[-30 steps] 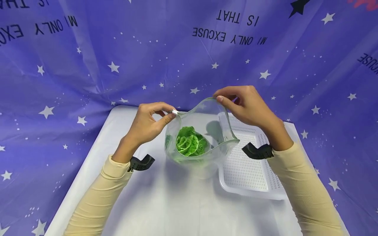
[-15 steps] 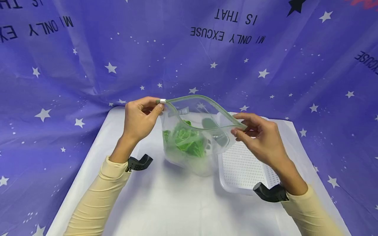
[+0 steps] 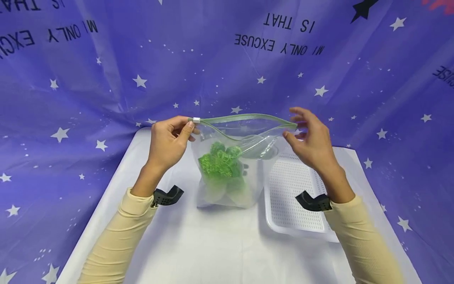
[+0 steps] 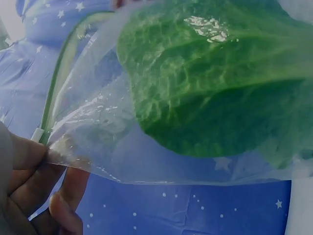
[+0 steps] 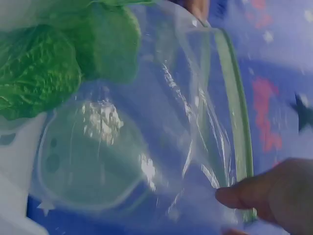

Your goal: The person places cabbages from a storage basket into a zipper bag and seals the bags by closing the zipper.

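Note:
A clear slider zip bag (image 3: 227,193) with a green-edged mouth stands upright on the white table, its mouth partly parted. Green leafy lettuce (image 3: 220,163) sits inside, its leaves large through the plastic in the left wrist view. My left hand (image 3: 168,140) pinches the bag's left top corner, right by the white slider (image 3: 196,120). At the opposite top corner is my right hand (image 3: 312,138), its thumb and forefinger spread apart around the edge. In the right wrist view, the thumb (image 5: 244,193) touches the plastic beside the zip strip; the other fingers are mostly hidden.
A white perforated plastic basket (image 3: 271,221) sits right of the bag, partly behind it and under the right forearm. A white cloth covers the table (image 3: 213,248). Purple star-printed fabric (image 3: 227,67) hangs behind and around it.
The bag's mouth has narrowed from wide and round to a slim gap, and the bag has straightened up. My right hand moved to the right corner, dipping then rising; its fingers have spread.

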### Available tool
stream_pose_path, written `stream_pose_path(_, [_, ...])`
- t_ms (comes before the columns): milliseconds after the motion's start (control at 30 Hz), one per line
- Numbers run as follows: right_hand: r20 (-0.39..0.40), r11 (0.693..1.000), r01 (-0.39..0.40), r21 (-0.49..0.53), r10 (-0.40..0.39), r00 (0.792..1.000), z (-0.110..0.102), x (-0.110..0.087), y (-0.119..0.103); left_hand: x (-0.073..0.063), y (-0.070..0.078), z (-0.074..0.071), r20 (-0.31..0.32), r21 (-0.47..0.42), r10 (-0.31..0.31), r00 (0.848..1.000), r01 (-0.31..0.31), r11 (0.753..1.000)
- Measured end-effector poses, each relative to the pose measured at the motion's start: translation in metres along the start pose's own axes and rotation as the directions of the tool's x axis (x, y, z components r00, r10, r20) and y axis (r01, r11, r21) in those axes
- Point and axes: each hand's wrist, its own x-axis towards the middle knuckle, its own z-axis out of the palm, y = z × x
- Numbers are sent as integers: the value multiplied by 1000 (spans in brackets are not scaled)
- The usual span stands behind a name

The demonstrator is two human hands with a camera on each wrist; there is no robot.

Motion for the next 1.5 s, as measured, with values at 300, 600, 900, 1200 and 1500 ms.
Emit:
stream_pose_path(300, [79,855,478,-200,-472,878,45,20,-100,0,12,8,-5,1,102,995,-102,995])
stream_pose_path(600, [141,871,431,-236,-408,902,70,35,-124,-3,16,14,-4,-29,150,989,-150,988])
stream_pose_path(900, [146,859,455,-233,-432,890,65,36,-112,-3,21,22,5,-83,156,988,-155,984])
stream_pose_path(1200, [209,888,371,-274,-321,924,50,34,-88,-1,8,13,-70,-39,85,994,-87,995])
stream_pose_path(1500, [166,913,230,-338,-183,969,1,19,-25,-1,-23,-22,-204,-41,-41,978,33,999])
